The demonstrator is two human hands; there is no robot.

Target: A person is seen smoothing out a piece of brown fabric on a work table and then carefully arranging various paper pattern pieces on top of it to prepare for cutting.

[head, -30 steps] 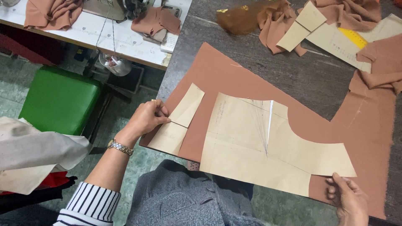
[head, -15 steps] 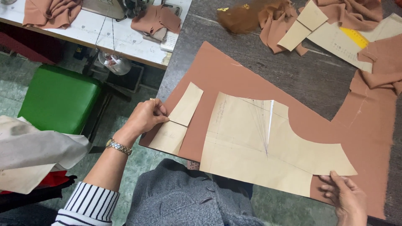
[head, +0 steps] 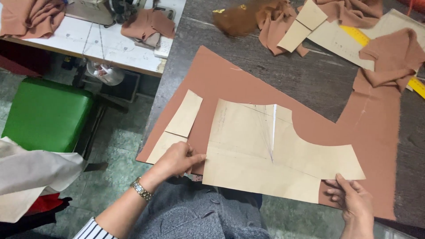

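On the desk (head: 310, 79), left hand (head: 177, 160) pinches the pattern's (head: 265, 155) near-left edge, right hand (head: 352, 199) grips its near-right corner over brown cloth (head: 221, 79); bare desk lies beyond.

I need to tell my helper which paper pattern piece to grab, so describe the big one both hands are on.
On the dark table lies a flat sheet of brown cloth. The big pattern piece is the tan paper nearest its front edge, between the left hand and right hand. Unlike the narrow strip beside it, it is wide, with a white slit.
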